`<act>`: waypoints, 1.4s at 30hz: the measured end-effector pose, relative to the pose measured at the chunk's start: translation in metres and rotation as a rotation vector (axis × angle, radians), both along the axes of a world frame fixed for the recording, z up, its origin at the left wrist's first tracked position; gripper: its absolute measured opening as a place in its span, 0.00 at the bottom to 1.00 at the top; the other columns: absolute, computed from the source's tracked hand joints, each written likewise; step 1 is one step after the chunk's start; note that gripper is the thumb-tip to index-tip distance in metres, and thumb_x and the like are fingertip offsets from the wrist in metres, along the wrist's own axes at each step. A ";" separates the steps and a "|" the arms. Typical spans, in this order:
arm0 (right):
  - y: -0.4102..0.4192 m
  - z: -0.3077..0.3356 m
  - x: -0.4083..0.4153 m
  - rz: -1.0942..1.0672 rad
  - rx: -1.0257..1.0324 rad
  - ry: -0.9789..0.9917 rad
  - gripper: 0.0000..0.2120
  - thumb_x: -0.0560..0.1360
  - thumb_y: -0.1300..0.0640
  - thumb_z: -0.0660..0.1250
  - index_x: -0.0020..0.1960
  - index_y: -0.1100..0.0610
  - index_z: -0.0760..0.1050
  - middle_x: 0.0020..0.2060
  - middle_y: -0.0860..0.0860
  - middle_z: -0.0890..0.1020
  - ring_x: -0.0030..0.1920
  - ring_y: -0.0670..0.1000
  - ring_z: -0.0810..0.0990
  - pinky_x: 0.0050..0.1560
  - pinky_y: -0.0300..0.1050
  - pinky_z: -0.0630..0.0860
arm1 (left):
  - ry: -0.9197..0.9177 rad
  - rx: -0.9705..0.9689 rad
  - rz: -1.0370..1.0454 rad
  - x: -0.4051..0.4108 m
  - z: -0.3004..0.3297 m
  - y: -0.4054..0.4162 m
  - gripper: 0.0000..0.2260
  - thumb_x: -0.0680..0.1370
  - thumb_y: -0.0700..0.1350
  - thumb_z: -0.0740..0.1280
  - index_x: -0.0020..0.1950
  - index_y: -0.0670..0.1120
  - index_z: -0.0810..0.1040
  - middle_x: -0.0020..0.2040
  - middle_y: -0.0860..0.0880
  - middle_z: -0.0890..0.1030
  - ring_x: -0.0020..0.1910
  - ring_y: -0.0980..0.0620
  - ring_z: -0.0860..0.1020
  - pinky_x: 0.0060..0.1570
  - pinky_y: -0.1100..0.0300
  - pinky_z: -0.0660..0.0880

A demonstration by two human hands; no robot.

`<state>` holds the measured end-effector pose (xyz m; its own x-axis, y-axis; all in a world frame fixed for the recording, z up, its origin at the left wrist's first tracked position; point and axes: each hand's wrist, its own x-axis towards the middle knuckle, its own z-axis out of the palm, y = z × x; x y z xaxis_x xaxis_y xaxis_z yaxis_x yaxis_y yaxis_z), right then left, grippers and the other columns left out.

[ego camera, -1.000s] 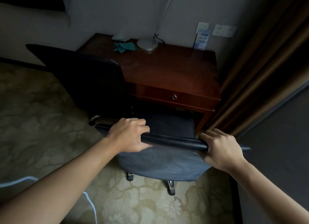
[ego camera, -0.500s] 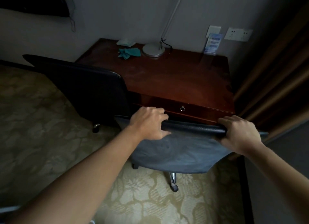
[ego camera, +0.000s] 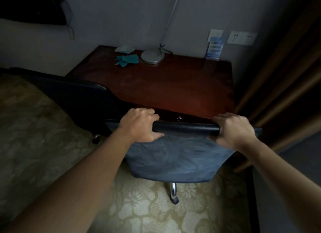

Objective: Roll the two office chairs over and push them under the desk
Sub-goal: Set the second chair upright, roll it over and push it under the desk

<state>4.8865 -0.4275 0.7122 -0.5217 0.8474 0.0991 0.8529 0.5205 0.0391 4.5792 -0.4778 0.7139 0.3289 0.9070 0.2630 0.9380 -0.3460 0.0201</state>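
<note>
A dark blue office chair [ego camera: 175, 156] stands with its backrest right against the front edge of the reddish-brown wooden desk [ego camera: 165, 86]; its seat is hidden beneath the desk. My left hand [ego camera: 139, 125] grips the left part of the backrest's top rim, and my right hand [ego camera: 234, 128] grips the right part. A second dark chair [ego camera: 69, 97] stands to the left, its backrest at the desk's left front corner. One chrome leg with a caster [ego camera: 173, 192] shows below the near chair.
On the desk sit a lamp with a round silver base [ego camera: 152, 56], a teal cloth [ego camera: 127, 60] and a blue leaflet stand [ego camera: 214, 49]. Brown curtains [ego camera: 278, 93] hang close on the right. Patterned carpet [ego camera: 156, 212] covers the floor.
The near chair has rolled forward under the desk with both hands on its backrest; its seat, visible before, is now hidden, and the view has moved closer to the desk.
</note>
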 end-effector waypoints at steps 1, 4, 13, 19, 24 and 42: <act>-0.003 -0.001 -0.001 -0.006 -0.003 0.009 0.20 0.62 0.33 0.68 0.44 0.47 0.75 0.40 0.46 0.80 0.45 0.54 0.80 0.36 0.44 0.68 | 0.008 0.008 0.006 0.001 -0.001 -0.004 0.26 0.65 0.66 0.74 0.48 0.45 0.85 0.40 0.49 0.81 0.41 0.44 0.81 0.38 0.51 0.76; -0.026 -0.005 -0.007 -0.035 -0.009 0.045 0.19 0.60 0.34 0.67 0.43 0.47 0.75 0.40 0.45 0.80 0.44 0.53 0.80 0.35 0.44 0.67 | 0.046 0.031 0.026 0.000 -0.007 -0.025 0.24 0.62 0.65 0.77 0.44 0.45 0.85 0.37 0.48 0.80 0.38 0.43 0.81 0.33 0.53 0.76; -0.143 -0.020 -0.016 -0.162 -0.048 0.126 0.13 0.63 0.49 0.70 0.46 0.52 0.77 0.42 0.48 0.81 0.48 0.56 0.78 0.38 0.48 0.75 | 0.050 -0.013 0.008 -0.002 -0.023 -0.114 0.24 0.64 0.66 0.75 0.46 0.47 0.82 0.39 0.49 0.78 0.42 0.45 0.80 0.32 0.55 0.72; -0.181 -0.027 -0.011 -0.139 0.046 0.091 0.15 0.60 0.48 0.70 0.45 0.52 0.77 0.40 0.49 0.81 0.44 0.56 0.79 0.32 0.44 0.66 | 0.027 -0.007 -0.064 -0.008 -0.028 -0.139 0.23 0.62 0.64 0.78 0.41 0.46 0.82 0.36 0.49 0.77 0.38 0.44 0.81 0.28 0.54 0.75; -0.145 -0.016 -0.014 -0.196 0.011 0.039 0.17 0.63 0.45 0.72 0.48 0.52 0.77 0.45 0.48 0.82 0.50 0.56 0.79 0.36 0.47 0.71 | -0.001 0.024 -0.082 -0.002 -0.019 -0.111 0.23 0.62 0.64 0.77 0.41 0.45 0.83 0.36 0.48 0.79 0.37 0.45 0.81 0.30 0.53 0.75; -0.051 0.006 -0.032 -0.086 0.174 0.036 0.16 0.61 0.46 0.79 0.42 0.53 0.79 0.34 0.51 0.81 0.37 0.58 0.81 0.34 0.42 0.63 | -0.021 0.112 -0.267 -0.038 -0.006 0.015 0.28 0.69 0.69 0.68 0.48 0.45 0.85 0.40 0.51 0.83 0.39 0.46 0.83 0.35 0.54 0.73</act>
